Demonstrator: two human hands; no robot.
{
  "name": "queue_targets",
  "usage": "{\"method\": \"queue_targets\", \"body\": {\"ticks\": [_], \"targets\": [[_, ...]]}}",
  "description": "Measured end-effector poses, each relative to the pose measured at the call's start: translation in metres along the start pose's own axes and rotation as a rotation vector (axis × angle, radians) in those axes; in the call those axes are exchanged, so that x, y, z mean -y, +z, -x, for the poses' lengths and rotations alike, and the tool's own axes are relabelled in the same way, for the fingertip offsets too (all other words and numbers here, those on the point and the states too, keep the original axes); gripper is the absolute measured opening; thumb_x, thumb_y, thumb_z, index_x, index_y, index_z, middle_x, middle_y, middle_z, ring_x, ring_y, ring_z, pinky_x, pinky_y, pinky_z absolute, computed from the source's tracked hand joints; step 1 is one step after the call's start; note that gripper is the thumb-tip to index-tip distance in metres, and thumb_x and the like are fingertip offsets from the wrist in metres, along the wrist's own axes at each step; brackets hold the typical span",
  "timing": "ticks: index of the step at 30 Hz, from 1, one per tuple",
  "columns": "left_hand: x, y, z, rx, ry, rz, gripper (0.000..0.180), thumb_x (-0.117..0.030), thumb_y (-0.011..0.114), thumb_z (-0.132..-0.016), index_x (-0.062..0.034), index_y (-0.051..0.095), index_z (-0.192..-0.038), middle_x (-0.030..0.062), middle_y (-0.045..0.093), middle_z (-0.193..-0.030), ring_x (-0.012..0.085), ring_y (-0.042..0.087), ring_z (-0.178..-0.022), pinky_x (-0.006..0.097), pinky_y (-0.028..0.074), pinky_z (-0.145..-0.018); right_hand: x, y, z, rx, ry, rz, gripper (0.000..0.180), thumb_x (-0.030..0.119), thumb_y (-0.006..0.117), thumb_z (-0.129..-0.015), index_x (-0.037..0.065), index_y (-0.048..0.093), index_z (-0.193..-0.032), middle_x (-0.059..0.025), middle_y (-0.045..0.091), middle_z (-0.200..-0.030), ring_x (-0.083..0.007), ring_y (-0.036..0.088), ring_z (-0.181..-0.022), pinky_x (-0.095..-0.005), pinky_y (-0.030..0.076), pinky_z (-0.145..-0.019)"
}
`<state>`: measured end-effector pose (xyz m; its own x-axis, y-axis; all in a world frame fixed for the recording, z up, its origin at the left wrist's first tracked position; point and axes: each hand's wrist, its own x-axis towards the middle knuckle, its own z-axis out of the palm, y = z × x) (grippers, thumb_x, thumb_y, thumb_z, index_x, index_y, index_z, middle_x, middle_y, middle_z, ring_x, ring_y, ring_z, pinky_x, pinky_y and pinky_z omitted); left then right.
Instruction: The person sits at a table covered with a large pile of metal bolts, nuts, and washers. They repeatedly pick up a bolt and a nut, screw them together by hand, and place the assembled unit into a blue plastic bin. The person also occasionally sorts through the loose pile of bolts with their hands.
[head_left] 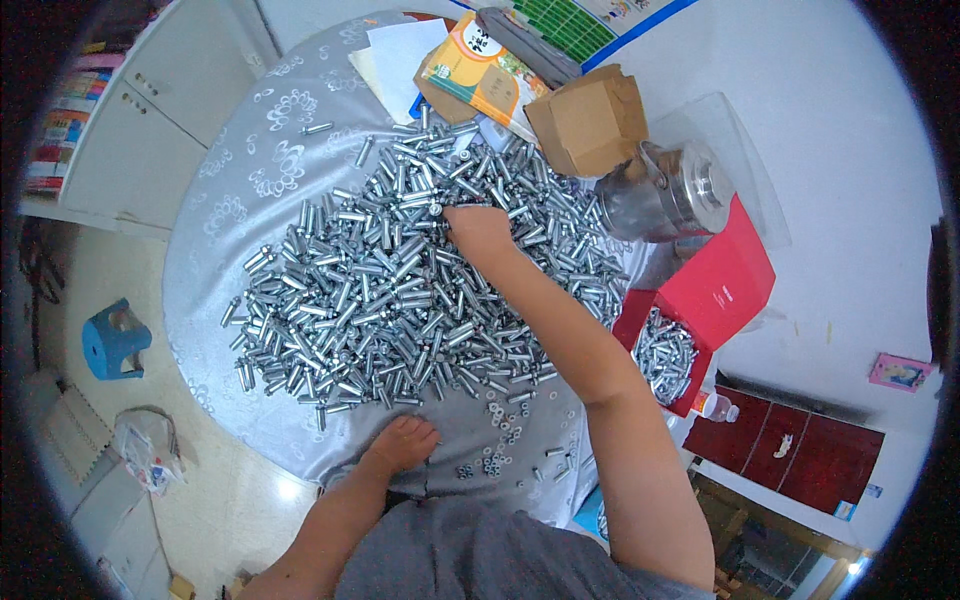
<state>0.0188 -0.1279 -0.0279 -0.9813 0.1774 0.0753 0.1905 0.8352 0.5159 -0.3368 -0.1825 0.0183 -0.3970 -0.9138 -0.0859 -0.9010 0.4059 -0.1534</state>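
A wide heap of silver metal expansion bolts [400, 290] covers the middle of the table. My right hand [480, 232] reaches across into the far part of the heap. Its fingers are closed at the end of one expansion bolt [436, 210], whose round end points up beside the fingertips. At the table's near edge, below the heap, my left hand [405, 442] rests with its fingers curled together; what they hold, if anything, is hidden. To the right of it lie scattered small washers [510, 415] and a cluster of nuts [491, 465].
An opened red box [650, 305] full of bolts stands at the right, with a metal canister [665, 190] behind it. An open cardboard box [590, 120], a yellow packet [485, 75] and papers [395, 65] lie at the far edge. A blue stool [115, 340] stands on the floor at left.
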Motion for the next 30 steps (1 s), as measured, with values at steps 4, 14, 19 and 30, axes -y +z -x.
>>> {"method": "queue_targets", "body": {"ticks": [4,14,19,30], "targets": [[-0.001,0.001,0.000,0.050,-0.014,0.004,0.009,-0.017,0.048,-0.072,-0.0151,0.053,-0.080,0.0005,0.052,-0.082,0.0181,0.052,-0.082,0.032,0.041,-0.074,0.002,-0.007,-0.007,0.091,-0.079,0.083,0.010,0.011,0.055,-0.071,0.007,0.062,-0.077,-0.0119,0.063,-0.069,-0.0275,0.063,-0.067,-0.0407,0.048,-0.053],[-0.002,-0.001,-0.004,0.100,-0.020,0.054,0.010,-0.015,0.048,-0.073,-0.0136,0.054,-0.081,0.0024,0.052,-0.083,0.0200,0.052,-0.083,0.033,0.041,-0.074,-0.014,-0.010,-0.024,0.332,-0.251,0.156,0.022,0.019,0.062,-0.069,0.008,0.059,-0.088,-0.0121,0.063,-0.074,-0.0291,0.062,-0.071,-0.0417,0.049,-0.059],[0.000,-0.007,-0.004,0.229,-0.045,0.064,0.010,-0.016,0.048,-0.073,-0.0125,0.054,-0.081,0.0037,0.053,-0.085,0.0211,0.053,-0.084,0.034,0.042,-0.074,-0.005,-0.021,-0.020,0.417,-0.279,0.176,0.038,0.032,0.069,-0.066,0.006,0.056,-0.091,-0.0120,0.063,-0.075,-0.0291,0.062,-0.071,-0.0412,0.048,-0.060],[0.001,-0.002,-0.002,0.149,-0.028,0.010,0.009,-0.019,0.051,-0.072,-0.0138,0.053,-0.079,0.0020,0.053,-0.083,0.0200,0.053,-0.083,0.034,0.042,-0.072,0.002,-0.023,-0.015,0.410,-0.186,0.207,0.029,0.032,0.067,-0.066,0.006,0.065,-0.077,-0.0111,0.064,-0.077,-0.0268,0.063,-0.072,-0.0392,0.049,-0.060]]}}
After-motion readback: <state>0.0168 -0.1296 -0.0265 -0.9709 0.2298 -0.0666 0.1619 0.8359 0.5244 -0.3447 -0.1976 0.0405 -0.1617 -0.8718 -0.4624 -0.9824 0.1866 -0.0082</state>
